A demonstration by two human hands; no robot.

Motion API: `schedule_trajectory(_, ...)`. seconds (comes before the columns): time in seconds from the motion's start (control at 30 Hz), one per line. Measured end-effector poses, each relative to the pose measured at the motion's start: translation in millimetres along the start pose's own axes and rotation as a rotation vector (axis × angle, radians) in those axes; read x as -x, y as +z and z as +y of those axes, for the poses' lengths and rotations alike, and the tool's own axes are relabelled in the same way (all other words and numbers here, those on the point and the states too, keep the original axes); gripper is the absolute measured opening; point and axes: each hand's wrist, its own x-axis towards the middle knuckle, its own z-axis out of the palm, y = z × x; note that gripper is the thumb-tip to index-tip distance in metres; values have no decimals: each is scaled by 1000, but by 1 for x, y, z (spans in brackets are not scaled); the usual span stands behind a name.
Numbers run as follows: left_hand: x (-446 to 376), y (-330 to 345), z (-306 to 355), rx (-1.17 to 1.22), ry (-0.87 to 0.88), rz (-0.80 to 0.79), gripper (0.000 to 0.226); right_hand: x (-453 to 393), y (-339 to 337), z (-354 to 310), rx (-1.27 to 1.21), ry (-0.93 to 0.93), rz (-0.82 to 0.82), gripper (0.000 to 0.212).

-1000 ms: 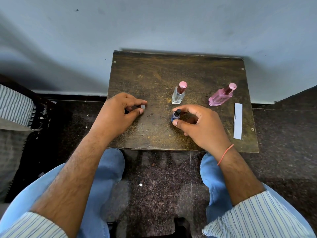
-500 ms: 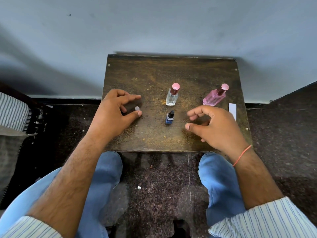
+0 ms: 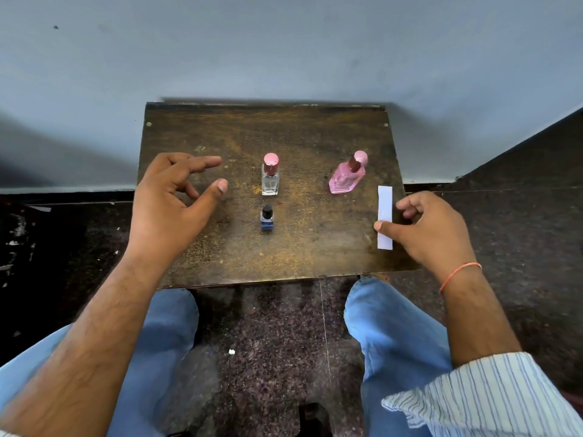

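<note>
Since half a second ago the right hand point(image 3: 432, 228) has gone away from the small blue bottle point(image 3: 267, 218) to the right edge of the table point(image 3: 299, 257), and the left hand point(image 3: 170, 203) has lifted and opened.

Now the right hand is at the white paper strip point(image 3: 385, 200). The strip lies flat along the right edge of the table, just beside the pink bottle point(image 3: 344, 178). The thumb lies across the strip near its middle and the other fingers are curled on its far side. The hand seems to be closing to pick it up, but from this view I cannot tell if it already pinches the strip or only touches it.

The left hand hovers over the left part of the table with thumb and forefinger wide apart, and I see nothing in it. I judge it is only waiting.

The small blue bottle stands upright and alone in the middle, with its black cap on, just in front of the clear bottle point(image 3: 270, 178). It is within reach of both hands, probably so that the strip can be brought to it next.
</note>
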Motion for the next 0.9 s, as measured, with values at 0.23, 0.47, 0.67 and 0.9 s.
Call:
schedule_trajectory(0.23, 1, 4, 1, 6, 0, 8, 31, -4, -14, 15, -49, 151, 71, 53)
schedule_trajectory(0.47, 2, 3, 4, -1, 7, 21, 28, -7, -18, 23, -108, 318, 10, 75)
schedule_trajectory(0.67, 1, 2, 1, 13, 6, 28, 31, -6, -17, 17, -128, 230, 75, 73)
schedule_trajectory(0.9, 2, 4, -3, 184, -107, -6, 33, 0, -11, -20, -557, -23, 55, 64)
